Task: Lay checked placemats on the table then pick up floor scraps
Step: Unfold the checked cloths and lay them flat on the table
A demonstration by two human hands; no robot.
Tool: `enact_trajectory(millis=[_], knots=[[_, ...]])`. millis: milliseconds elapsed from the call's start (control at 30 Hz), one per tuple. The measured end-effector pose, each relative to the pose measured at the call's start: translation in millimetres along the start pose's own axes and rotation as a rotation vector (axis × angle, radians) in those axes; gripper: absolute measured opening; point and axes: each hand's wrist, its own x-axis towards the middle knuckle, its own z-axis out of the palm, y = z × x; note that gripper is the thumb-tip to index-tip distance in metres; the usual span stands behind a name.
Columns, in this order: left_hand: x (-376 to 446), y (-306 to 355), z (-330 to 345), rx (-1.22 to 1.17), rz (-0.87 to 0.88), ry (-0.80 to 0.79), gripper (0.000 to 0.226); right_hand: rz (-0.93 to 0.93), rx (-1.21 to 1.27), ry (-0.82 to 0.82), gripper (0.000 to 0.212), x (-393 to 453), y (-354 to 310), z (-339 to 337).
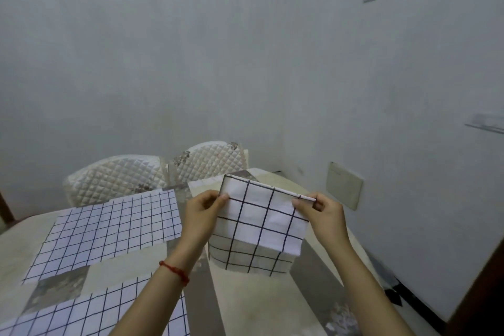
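A folded white placemat with black checks [259, 224] hangs above the right half of the table [256, 305]. My left hand [203, 213] pinches its upper left edge and my right hand [320, 213] pinches its upper right corner. One checked placemat [109, 229] lies flat on the far left of the table. Another checked placemat [95, 314] lies flat at the near left, partly under my left forearm, which wears a red string bracelet.
Two chairs with quilted cream covers [117, 177] [212, 161] stand at the table's far side against a grey wall. The wall [409, 144] runs close along the table's right edge. A dark strip of floor [395, 292] shows between them.
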Motion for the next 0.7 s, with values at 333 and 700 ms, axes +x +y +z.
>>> enact_trajectory(millis=[333,700], knots=[[-7.4,9.2,-11.5,-0.019,0.011,-0.039,0.011,-0.155,-0.317,-0.151,0.015,18.3,-22.1,2.5],[-21.3,30.3,14.7,0.327,0.385,-0.123,0.014,-0.358,-0.416,-0.273,0.020,17.1,-41.5,13.5]])
